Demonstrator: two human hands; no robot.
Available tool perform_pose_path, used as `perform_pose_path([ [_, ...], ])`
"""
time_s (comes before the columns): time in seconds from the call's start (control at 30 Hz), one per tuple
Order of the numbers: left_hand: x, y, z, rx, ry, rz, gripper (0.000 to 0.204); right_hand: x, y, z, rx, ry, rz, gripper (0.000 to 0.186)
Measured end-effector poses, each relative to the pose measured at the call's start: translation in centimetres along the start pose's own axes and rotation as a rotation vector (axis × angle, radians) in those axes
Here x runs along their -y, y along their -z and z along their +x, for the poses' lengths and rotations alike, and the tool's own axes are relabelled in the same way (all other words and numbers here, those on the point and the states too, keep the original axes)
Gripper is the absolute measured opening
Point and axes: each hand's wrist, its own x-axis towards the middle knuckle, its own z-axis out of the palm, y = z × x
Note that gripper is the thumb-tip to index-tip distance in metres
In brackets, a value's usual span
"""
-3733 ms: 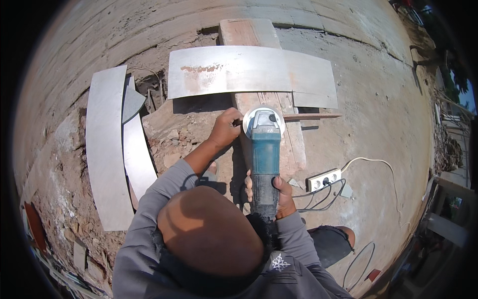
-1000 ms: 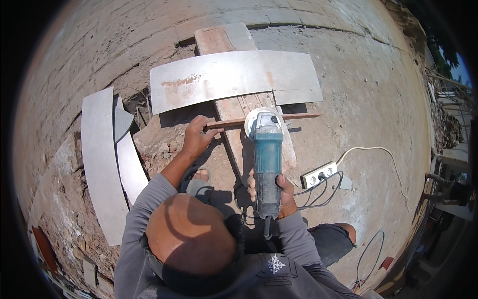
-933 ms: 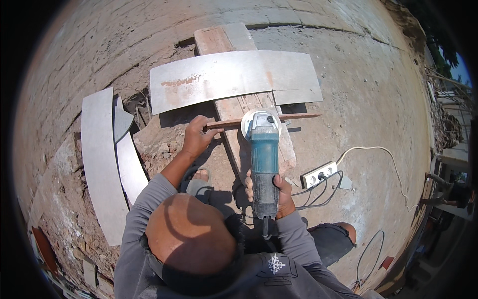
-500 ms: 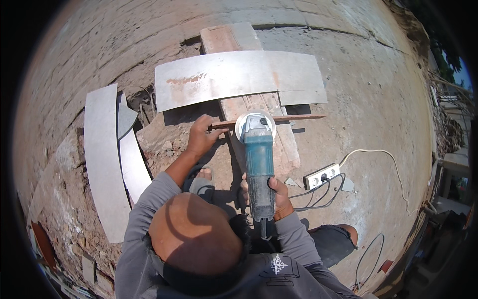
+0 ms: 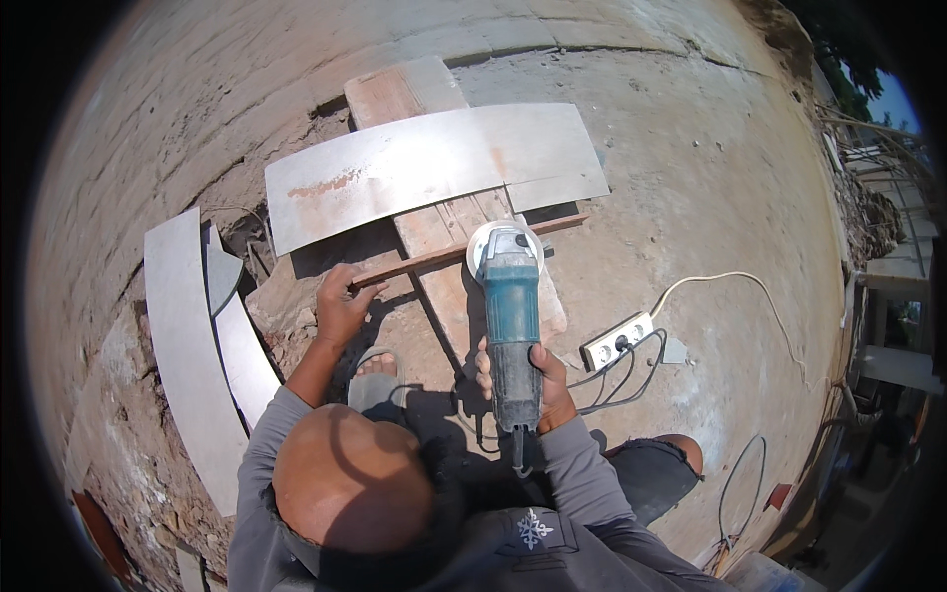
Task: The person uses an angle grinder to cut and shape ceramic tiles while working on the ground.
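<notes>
My right hand [image 5: 555, 390] is wrapped round the dark rear body of a teal angle grinder [image 5: 513, 306], its cord trailing from the back end. The grinder's pale round disc [image 5: 480, 259] lies over a thin reddish-brown strip [image 5: 419, 264] and hides part of it. My left hand [image 5: 341, 304] pinches the strip's left end between thumb and fingers. Beneath the strip is a worn, reddish wooden plank [image 5: 449, 296]. Whether the disc touches the strip, I cannot tell. Just beyond, a wide grey metal sheet [image 5: 424, 158] with a rust patch rests across the plank.
More metal sheets [image 5: 187, 345] lie on broken ground at the left. To the right, a white power strip [image 5: 604, 347] has a black plug in it, with looped dark cable and a pale cord. A dark cable loop [image 5: 740, 483] lies at the lower right.
The view has turned, so plank, sheet and strip appear further left and tilted. The grinder now sits further along the strip toward its right end, and my left hand is further from the disc.
</notes>
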Motion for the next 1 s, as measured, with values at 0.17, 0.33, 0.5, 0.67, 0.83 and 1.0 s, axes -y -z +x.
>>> perform_pose_path([
  [0.17, 0.6, 2.4, -1.0, -0.005, 0.038, -0.003, 0.026, 0.6, 0.0, 0.2, 0.012, 0.041, -0.014, 0.077],
  [0.33, 1.3, 4.4, -1.7, -0.026, 0.032, 0.031, 0.025, 1.3, -0.1, 0.3, 0.013, 0.057, -0.005, 0.071],
  [0.5, 1.3, 6.2, -2.2, -0.007, 0.095, 0.048, 0.024, 2.0, 0.1, 0.4, 0.022, 0.082, 0.023, 0.073],
  [0.67, 1.4, 8.3, -3.1, 0.039, 0.196, 0.131, 0.024, 2.7, 0.4, 0.3, 0.008, 0.134, 0.002, 0.082],
  [0.83, 2.1, 9.1, -3.7, -0.015, 0.165, 0.129, 0.024, 3.3, 0.7, 0.3, 0.018, 0.161, 0.028, 0.083],
  [1.0, 2.6, 9.4, -4.1, -0.016, 0.186, 0.123, 0.024, 3.4, 0.6, 0.3, 0.013, 0.172, 0.077, 0.083],
])
